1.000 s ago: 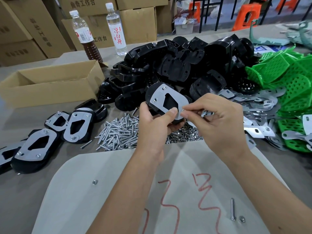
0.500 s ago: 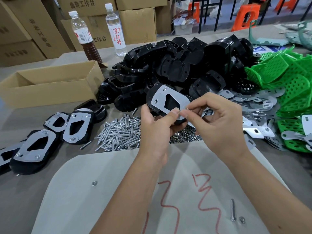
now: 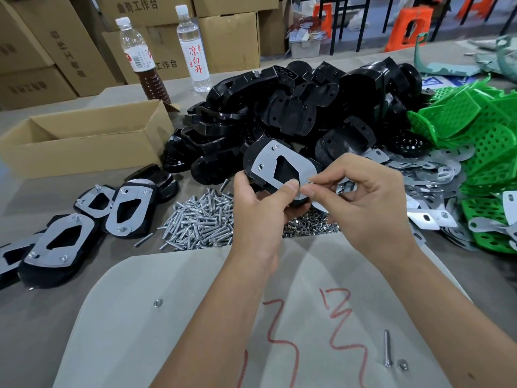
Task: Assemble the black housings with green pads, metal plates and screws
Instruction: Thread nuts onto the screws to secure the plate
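The clear water bottle (image 3: pixel 193 49) bore a white label with 凉白开 in red, running top to bottom. The cardboard cartons (image 3: pixel 229 37) stacked behind it carried 工作台 in dark print, with a further character or 2 before it too blurred to read. The pale sheet (image 3: pixel 195 317) on the worktop (image 3: pixel 56 197) showed red hand-drawn scrawls that could not be read.

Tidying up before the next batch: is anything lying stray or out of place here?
Yes. One screw and a nut lie alone on the grey sheet near the right forearm, far from the screw pile. Another screw sits loose left of it.
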The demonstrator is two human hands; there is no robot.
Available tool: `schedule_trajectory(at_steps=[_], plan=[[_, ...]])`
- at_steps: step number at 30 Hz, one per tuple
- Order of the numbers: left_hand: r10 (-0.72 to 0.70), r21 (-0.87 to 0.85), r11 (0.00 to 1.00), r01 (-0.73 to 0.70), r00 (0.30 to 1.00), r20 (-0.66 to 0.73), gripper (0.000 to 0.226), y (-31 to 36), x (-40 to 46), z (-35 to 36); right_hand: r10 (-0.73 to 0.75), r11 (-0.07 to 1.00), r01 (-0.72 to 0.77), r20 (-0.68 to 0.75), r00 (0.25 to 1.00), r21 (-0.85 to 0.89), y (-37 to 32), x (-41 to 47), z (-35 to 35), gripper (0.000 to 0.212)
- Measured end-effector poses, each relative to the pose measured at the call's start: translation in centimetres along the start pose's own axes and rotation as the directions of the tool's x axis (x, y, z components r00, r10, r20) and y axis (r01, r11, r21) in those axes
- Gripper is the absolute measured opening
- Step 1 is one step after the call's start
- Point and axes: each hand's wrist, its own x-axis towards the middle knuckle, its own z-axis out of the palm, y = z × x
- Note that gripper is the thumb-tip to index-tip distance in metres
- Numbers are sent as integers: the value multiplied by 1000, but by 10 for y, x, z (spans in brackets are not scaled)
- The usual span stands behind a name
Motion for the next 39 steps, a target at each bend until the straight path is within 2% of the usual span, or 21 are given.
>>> schedule_trajectory(at_steps=[4, 11, 21, 26, 32, 39], plan=[[28, 55, 998, -27, 1000, -15, 32, 0, 1, -2, 19, 1000, -19, 49, 999, 4, 1, 1, -3, 9], [187, 349, 921, -170, 982, -15, 34, -1, 2, -8, 34, 998, -27, 121, 992, -60, 2, 1, -4, 9], [151, 340, 929, -145, 989, 9, 33, 1, 2, -9, 76, 997, -76, 159, 984, -8, 2, 1, -8, 13], [146, 334, 931, -145, 989, 24, 32, 4, 4, -11, 108, 990, -123, 177, 978, 75, 3, 1, -8, 17], [164, 323, 933, -158, 986, 9, 33, 4, 4, -11, 31, 998, -37, 152, 988, 41, 0, 2, -5, 22], [168, 312, 936, -163, 986, 10, 32, 4, 4, -11, 32, 999, -36, 135, 990, 26, 2, 0, -3, 19]])
